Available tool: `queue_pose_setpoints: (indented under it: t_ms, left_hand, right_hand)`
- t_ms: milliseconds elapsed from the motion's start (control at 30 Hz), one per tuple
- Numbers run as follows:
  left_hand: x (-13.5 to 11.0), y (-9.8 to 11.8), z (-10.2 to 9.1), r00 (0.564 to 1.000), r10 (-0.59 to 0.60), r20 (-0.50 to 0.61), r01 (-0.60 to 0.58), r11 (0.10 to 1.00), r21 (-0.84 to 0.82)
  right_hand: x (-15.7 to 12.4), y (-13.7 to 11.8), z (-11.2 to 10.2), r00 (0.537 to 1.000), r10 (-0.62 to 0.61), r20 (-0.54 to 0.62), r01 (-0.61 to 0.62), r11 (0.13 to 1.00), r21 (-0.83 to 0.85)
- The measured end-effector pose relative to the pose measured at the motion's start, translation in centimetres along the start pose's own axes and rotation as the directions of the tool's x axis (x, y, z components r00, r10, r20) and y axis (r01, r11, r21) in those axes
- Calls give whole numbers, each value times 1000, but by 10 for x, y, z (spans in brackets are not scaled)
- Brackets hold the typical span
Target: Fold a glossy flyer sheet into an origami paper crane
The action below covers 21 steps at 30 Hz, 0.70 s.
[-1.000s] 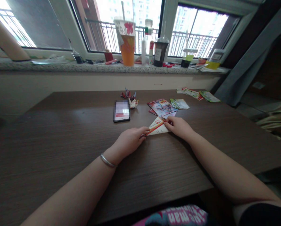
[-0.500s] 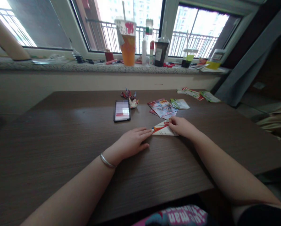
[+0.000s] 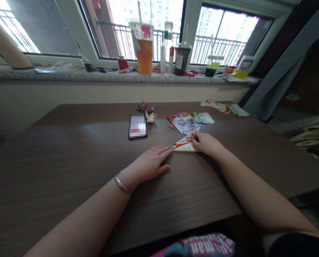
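A folded paper sheet (image 3: pixel 185 145), white with red and yellow print, lies on the brown table as a narrow triangle. My left hand (image 3: pixel 155 160) rests flat with its fingers stretched out, the fingertips on the paper's left corner. At the other end, my right hand (image 3: pixel 206 141) has its thumb and fingers closed in a pinch on the paper's right part and hides that edge. Just beyond the paper lie printed leaflets (image 3: pixel 185 122) in an overlapping pile.
A tablet or phone (image 3: pixel 137 126) lies left of the leaflets, beside folded paper shapes (image 3: pixel 150 116). More leaflets (image 3: pixel 203 118) are at the back right. Drink cups (image 3: pixel 145 50) and a bottle (image 3: pixel 166 48) stand on the stone windowsill (image 3: pixel 159 78).
The paper's triangle has become narrower at its near edge, and more red print shows by my right fingers. Both hands stay almost where they were.
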<state>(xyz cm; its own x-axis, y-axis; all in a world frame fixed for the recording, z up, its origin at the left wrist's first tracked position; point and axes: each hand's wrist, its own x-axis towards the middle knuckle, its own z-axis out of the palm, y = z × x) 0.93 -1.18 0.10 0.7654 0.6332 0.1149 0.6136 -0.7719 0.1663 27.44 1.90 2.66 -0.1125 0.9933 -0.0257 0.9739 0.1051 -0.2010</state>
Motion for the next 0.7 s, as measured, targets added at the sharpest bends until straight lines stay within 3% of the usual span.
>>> queue_pose_setpoints:
  t_ms: [500, 700]
  left_hand:
    - [2, 8, -9, 991, 115, -72, -118, 992, -34]
    - [3, 9, -10, 988, 136, -68, -136, 991, 5]
  right_hand:
    - [3, 0, 8, 998, -12, -69, 8, 998, -55]
    - [4, 0, 11, 995, -7, -98, 8, 1000, 8]
